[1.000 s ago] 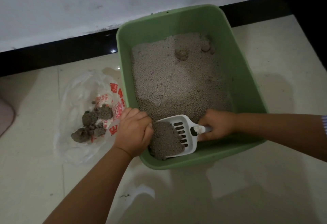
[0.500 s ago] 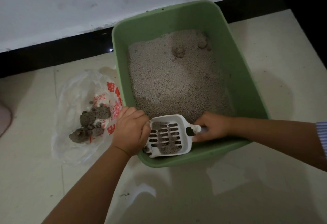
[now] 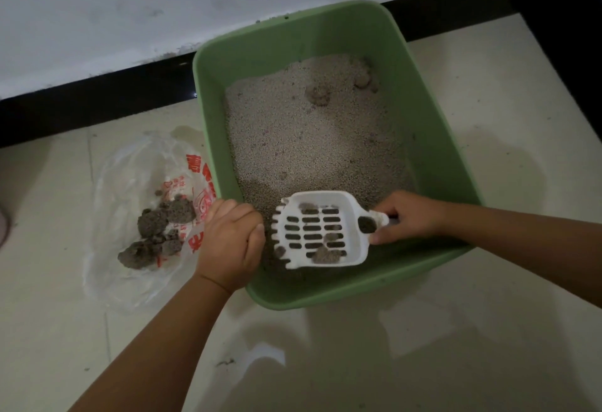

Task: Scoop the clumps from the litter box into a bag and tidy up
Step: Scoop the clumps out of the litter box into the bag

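A green litter box filled with pale litter stands on the floor by the wall. My right hand grips the handle of a white slotted scoop, held over the box's near end with a few small clumps left on it. My left hand grips the box's near left rim, fingers curled over the edge. A clear plastic bag with red print lies left of the box and holds several dark clumps. Two clumps sit in the litter at the far end.
Cream floor tiles surround the box. A black skirting strip and a white wall run along the back. A small dark speck of litter lies on the floor in front of the box.
The scoop was heaped with litter a second ago; the loose litter has sifted out through the slots, leaving a few small clumps. The scoop has risen slightly. My left hand stays on the rim.
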Demonstrator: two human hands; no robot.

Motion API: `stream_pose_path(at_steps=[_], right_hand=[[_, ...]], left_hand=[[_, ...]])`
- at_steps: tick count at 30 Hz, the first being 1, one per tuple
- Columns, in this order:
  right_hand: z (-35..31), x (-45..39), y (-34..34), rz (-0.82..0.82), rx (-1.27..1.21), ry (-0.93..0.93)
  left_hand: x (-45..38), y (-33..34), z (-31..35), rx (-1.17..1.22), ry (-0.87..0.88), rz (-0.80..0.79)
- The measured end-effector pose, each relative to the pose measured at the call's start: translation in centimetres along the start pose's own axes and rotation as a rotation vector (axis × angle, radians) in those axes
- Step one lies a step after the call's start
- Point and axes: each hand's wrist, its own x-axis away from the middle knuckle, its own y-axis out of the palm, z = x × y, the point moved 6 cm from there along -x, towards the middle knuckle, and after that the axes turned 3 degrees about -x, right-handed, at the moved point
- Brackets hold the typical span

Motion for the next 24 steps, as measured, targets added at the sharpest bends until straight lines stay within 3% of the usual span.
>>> stream_pose_path(at_steps=[4, 12, 16, 24], right_hand=[[0.3, 0.8, -2.8, 0.167, -0.119, -0.019], [-0.5, 1.1, -2.7, 0.287, -0.054, -0.098], [-0.1, 1.4, -2.8, 0.393, -0.171, -0.118], [-1.0, 2.1, -2.7, 0.412, 0.097, -0.004]], left_hand=[[0.1, -0.1, 0.1, -0.012, 0.019, 0.007], [0.0, -0.2, 0.2, -0.071, 0.029, 0.023], [0.0, -0.1, 0.2, -0.091, 0.035, 0.031], [0.0, 0.0, 0.2, -0.149, 0.058, 0.04]])
